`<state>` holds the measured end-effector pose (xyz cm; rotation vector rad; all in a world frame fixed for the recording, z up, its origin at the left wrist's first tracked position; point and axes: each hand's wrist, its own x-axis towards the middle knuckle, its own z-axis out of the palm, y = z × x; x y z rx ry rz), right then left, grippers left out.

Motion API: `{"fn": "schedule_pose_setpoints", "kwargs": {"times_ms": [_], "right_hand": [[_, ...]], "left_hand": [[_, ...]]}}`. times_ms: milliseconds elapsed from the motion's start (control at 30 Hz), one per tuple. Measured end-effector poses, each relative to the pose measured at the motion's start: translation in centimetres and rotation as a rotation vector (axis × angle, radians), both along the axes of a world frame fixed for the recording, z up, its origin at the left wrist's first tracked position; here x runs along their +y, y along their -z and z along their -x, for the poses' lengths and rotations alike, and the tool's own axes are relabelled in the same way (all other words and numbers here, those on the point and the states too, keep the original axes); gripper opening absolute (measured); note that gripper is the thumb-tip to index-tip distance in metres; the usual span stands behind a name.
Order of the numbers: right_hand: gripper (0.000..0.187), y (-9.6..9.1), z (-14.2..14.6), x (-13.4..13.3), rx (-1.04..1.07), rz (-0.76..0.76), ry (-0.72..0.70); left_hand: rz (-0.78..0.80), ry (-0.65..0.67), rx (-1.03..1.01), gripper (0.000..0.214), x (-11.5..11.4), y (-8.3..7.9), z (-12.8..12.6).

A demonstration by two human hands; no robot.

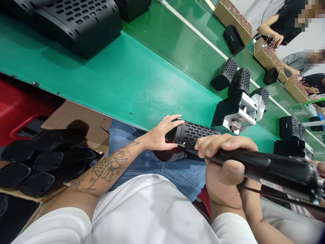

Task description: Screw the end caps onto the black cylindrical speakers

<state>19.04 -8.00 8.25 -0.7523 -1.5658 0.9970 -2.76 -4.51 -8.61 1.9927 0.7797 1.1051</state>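
A black housing with slotted holes [196, 130] lies at the near edge of the green bench, in front of my lap. My left hand [162, 132] holds its left end, thumb on the near side and fingers spread over the far side. In my right hand [225, 156] is a black electric screwdriver [266, 164], the fist wrapped round its barrel. It lies almost level, its tip pointing left to the near edge of the housing, close to my left thumb. My right hand hides part of the housing, and whether the tip touches a screw is not clear.
A black-and-white screw feeder [238, 113] stands beyond the housing. More black housings [225, 74] line the green bench [152, 88], with large ones [83, 23] at upper left. A box of black parts [48, 159] sits left below. Co-workers handle wired parts in cartons [269, 56].
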Motion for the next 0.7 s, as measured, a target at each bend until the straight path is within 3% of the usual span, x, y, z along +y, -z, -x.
{"fn": "schedule_pose_setpoints", "kwargs": {"times_ms": [67,167,367,700], "right_hand": [[0.023,0.3,0.7,0.9,0.07,-0.141,-0.009],[0.019,0.5,1.8,2.0,0.089,-0.193,-0.053],[0.031,0.7,2.5,2.9,0.128,-0.153,-0.059],[0.03,0.9,2.8,3.9,0.147,-0.082,-0.272]], "left_hand": [[0.026,0.014,-0.029,0.098,0.2,0.4,-0.1],[0.042,0.014,-0.064,0.096,0.4,0.9,-0.3],[0.014,0.015,-0.064,0.094,0.7,0.8,-0.4],[-0.089,0.01,-0.049,0.097,1.4,1.6,-0.4]]}}
